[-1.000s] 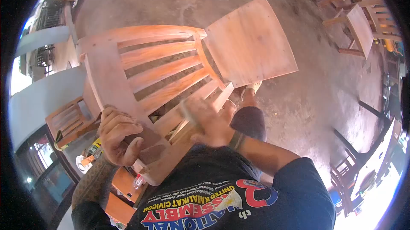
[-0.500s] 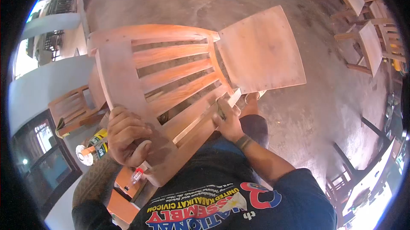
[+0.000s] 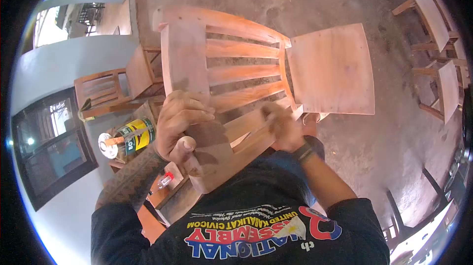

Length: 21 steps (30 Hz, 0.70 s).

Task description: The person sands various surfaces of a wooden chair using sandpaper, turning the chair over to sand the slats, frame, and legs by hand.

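A bare wooden chair [image 3: 331, 68] with a slatted back is tilted in front of me, its backrest [image 3: 244, 72] towards me. My left hand [image 3: 185, 129] is wrapped over the broad top rail [image 3: 186, 53] of that backrest, thumb on the near side. On the side post [image 3: 256, 139] closest to my body lies my right hand [image 3: 285, 128], fingers curled and smeared by motion. A small dark piece showed between those fingers a moment earlier; now it cannot be made out.
At left a labelled bottle [image 3: 135, 135] stands near another wooden chair [image 3: 106, 90]. A small clear bottle with a red cap [image 3: 166, 180] sits below my left forearm. More wooden chairs [image 3: 446, 85] stand at right on the concrete floor [image 3: 345, 166].
My view has turned, so the chair and both hands appear further right. The left hand keeps its hold on the top rail. The right hand has shifted slightly on the side post and is now blurred.
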Available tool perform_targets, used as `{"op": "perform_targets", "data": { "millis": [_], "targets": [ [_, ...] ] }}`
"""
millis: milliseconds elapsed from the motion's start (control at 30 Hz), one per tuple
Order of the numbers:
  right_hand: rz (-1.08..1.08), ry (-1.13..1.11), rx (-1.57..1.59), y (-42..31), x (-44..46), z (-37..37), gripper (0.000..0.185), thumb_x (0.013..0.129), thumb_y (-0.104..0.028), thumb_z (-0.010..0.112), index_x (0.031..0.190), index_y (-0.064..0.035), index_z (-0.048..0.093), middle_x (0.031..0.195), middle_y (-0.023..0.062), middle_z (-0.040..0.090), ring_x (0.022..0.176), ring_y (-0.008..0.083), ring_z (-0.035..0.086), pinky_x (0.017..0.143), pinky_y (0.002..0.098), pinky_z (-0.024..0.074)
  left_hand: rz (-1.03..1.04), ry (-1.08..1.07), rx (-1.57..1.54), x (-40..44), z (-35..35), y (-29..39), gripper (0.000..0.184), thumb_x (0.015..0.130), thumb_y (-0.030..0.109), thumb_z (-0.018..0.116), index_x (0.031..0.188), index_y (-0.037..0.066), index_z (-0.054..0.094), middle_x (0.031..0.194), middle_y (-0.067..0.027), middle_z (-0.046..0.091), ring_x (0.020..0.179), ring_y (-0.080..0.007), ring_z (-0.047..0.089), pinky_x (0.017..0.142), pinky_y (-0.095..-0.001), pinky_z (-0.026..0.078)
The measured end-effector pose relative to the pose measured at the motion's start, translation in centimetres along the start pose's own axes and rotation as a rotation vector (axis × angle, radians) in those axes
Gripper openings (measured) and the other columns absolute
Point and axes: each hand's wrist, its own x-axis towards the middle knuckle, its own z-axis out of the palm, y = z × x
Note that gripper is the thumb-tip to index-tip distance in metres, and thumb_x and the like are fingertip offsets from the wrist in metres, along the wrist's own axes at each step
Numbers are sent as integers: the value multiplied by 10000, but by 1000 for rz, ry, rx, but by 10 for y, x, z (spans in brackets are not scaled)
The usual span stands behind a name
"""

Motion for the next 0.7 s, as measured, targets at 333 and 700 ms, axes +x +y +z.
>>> {"op": "perform_targets", "data": {
  "millis": [333,700],
  "targets": [
    [-702,-445,-281,-142,9,90,622,951,-127,688,1561,-201,595,1671,100,496,1602,426,343,1335,531,258,25,109,-111,-7,6,-6,696,1060,533,418,1176,-81,725,1165,-209,758,1077,-410,700,971,-508,482],
    [164,-112,121,13,44,16,502,1085,-82,570,1585,-69,524,1655,135,515,1539,295,468,1259,437,389,-24,-30,26,0,-5,1,731,1025,622,488,1162,-51,740,1107,-191,759,1075,-415,707,979,-492,484]
  ]
}}
